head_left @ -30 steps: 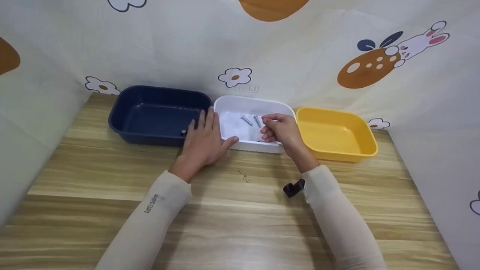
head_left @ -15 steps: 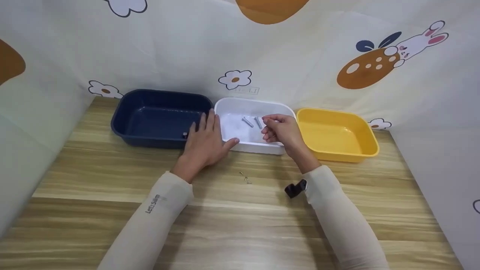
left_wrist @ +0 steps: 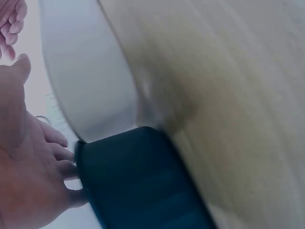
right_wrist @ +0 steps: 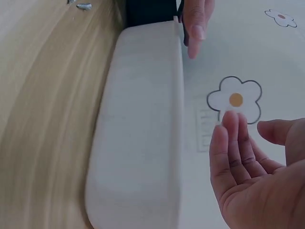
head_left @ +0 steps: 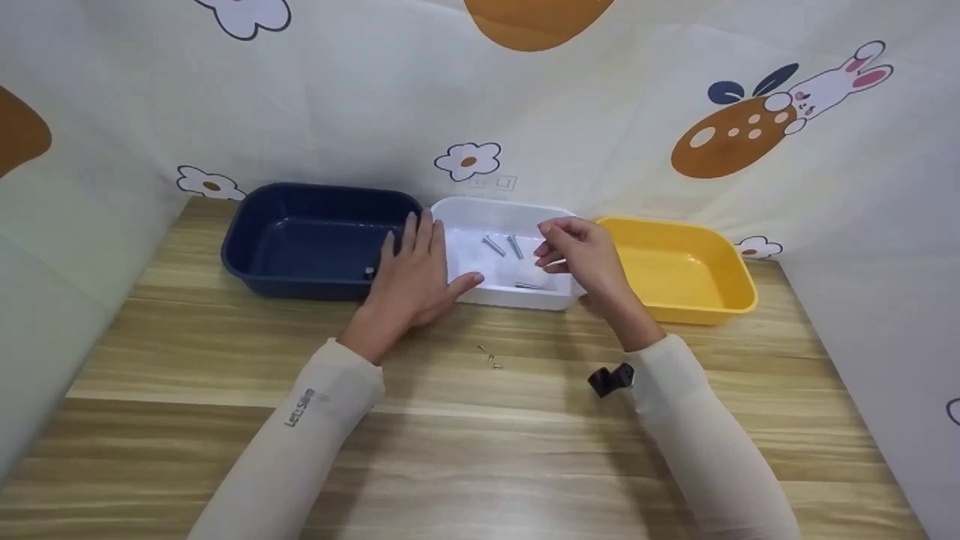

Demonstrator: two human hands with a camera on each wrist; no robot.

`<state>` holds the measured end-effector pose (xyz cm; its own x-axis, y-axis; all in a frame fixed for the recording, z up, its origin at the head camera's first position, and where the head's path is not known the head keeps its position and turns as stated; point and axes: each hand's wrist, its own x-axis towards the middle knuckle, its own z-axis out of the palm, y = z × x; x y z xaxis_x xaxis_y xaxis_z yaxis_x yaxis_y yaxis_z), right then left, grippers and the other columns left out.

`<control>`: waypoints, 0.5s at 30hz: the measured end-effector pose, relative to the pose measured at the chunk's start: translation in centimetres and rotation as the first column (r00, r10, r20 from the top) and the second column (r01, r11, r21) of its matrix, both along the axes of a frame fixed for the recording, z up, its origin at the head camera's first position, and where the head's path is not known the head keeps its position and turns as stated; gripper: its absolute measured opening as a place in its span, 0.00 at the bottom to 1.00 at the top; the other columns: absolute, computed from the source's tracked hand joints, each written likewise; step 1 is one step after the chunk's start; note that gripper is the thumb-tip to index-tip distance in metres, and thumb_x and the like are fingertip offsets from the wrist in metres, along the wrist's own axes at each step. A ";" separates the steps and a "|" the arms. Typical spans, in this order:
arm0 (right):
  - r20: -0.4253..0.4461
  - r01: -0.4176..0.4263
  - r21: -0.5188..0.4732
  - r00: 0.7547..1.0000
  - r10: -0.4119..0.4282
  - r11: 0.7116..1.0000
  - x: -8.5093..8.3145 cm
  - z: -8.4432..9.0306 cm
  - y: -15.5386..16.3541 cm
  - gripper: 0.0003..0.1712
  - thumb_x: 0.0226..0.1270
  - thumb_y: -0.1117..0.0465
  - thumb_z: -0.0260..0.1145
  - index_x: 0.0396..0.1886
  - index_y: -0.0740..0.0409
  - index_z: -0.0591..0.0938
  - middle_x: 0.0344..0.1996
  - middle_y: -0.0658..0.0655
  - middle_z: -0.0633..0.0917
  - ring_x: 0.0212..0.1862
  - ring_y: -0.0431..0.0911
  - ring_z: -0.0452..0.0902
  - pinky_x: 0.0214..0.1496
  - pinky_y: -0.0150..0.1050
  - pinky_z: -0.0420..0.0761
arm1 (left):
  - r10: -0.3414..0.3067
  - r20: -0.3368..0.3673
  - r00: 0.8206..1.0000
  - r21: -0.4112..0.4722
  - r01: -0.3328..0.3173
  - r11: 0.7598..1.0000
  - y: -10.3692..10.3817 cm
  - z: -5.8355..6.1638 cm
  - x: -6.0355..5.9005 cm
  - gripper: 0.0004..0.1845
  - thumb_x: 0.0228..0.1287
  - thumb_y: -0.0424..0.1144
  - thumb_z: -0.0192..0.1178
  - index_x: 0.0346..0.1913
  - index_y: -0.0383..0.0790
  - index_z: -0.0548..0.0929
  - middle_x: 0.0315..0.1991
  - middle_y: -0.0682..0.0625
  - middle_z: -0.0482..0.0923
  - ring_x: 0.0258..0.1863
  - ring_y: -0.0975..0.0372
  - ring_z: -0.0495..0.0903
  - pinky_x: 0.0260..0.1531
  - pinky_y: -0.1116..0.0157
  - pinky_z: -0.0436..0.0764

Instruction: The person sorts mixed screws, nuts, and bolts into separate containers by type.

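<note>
My left hand (head_left: 409, 281) lies with its fingers extended over the adjoining rims of the navy bin (head_left: 262, 281) and the white bin (head_left: 502, 298). Above the white bin's right side hovers my right hand (head_left: 589, 259), its fingers loosely bent; in the right wrist view the thumb stands apart from the fingers, with nothing between them. Inside the white bin are two silver bolts, one bolt (head_left: 493, 246) beside another bolt (head_left: 515, 247), and a third bolt (head_left: 529, 285) near the front wall. A small metal piece, perhaps a nut (head_left: 370, 272), sits in the navy bin beside my left fingers.
To the right stands a yellow bin (head_left: 675, 281) with nothing seen inside. Several tiny screws (head_left: 491, 358) lie on the wooden table (head_left: 465, 465) in front of the white bin. A patterned cloth backdrop (head_left: 360, 97) rises right behind the bins.
My right hand has shifted right and slightly up, its fingers loosening. The bolt near the white bin's front wall has come into view. My left hand stays about where it was.
</note>
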<state>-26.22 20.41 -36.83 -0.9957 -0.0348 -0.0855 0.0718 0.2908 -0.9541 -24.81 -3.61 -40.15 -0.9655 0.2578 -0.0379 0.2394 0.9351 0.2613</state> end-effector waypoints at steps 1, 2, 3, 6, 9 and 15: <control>-0.021 -0.002 0.029 1.000 0.003 1.000 0.2 0.3 0.4 0.17 0.72 0.52 0.61 0.49 0.60 0.82 0.33 0.60 0.85 0.34 0.49 0.84 0.44 0.40 0.85 | -0.014 -0.015 1.000 0.009 0.014 1.000 0.1 0.2 0.1 0.57 0.61 0.77 0.36 0.77 0.35 0.42 0.79 0.41 0.34 0.78 0.48 0.33 0.73 0.43 0.42; -0.041 0.001 0.062 0.999 0.001 0.998 0.4 0.5 0.9 0.18 0.72 0.51 0.61 0.51 0.59 0.81 0.35 0.61 0.85 0.36 0.49 0.84 0.46 0.41 0.85 | -0.032 -0.033 0.999 0.017 0.032 0.999 0.2 0.5 0.4 0.56 0.62 0.77 0.36 0.77 0.35 0.42 0.79 0.41 0.34 0.78 0.48 0.33 0.73 0.44 0.43; -0.063 0.006 0.098 0.998 0.000 0.995 0.6 0.7 1.5 0.19 0.71 0.50 0.61 0.52 0.58 0.81 0.37 0.62 0.86 0.38 0.49 0.85 0.47 0.41 0.85 | -0.052 -0.049 0.997 0.033 0.054 0.998 0.4 0.8 0.7 0.55 0.63 0.76 0.36 0.77 0.35 0.43 0.79 0.42 0.34 0.78 0.49 0.33 0.73 0.44 0.43; -0.142 0.033 0.203 0.990 -0.003 0.979 1.2 1.1 3.3 0.23 0.71 0.47 0.61 0.56 0.57 0.80 0.43 0.62 0.86 0.42 0.46 0.84 0.52 0.43 0.83 | -0.116 -0.085 0.990 0.112 0.125 0.986 0.7 1.4 2.0 0.52 0.65 0.73 0.38 0.77 0.35 0.44 0.79 0.43 0.36 0.78 0.50 0.34 0.74 0.45 0.44; -0.234 0.078 0.336 0.972 0.003 0.939 1.6 1.2 5.6 0.28 0.69 0.43 0.62 0.60 0.56 0.78 0.47 0.61 0.86 0.48 0.47 0.83 0.55 0.45 0.81 | -0.153 -0.115 0.981 0.196 0.174 0.965 0.9 1.7 3.5 0.50 0.67 0.70 0.43 0.77 0.36 0.46 0.79 0.44 0.39 0.78 0.51 0.38 0.73 0.45 0.48; -0.325 0.169 0.574 0.945 0.033 0.801 2.4 1.1 11.1 0.39 0.66 0.36 0.60 0.65 0.59 0.74 0.61 0.61 0.79 0.63 0.57 0.73 0.65 0.56 0.71 | -0.145 -0.245 0.959 0.310 0.219 0.925 0.6 1.3 6.0 0.43 0.67 0.57 0.58 0.77 0.41 0.54 0.71 0.43 0.65 0.70 0.52 0.64 0.62 0.46 0.67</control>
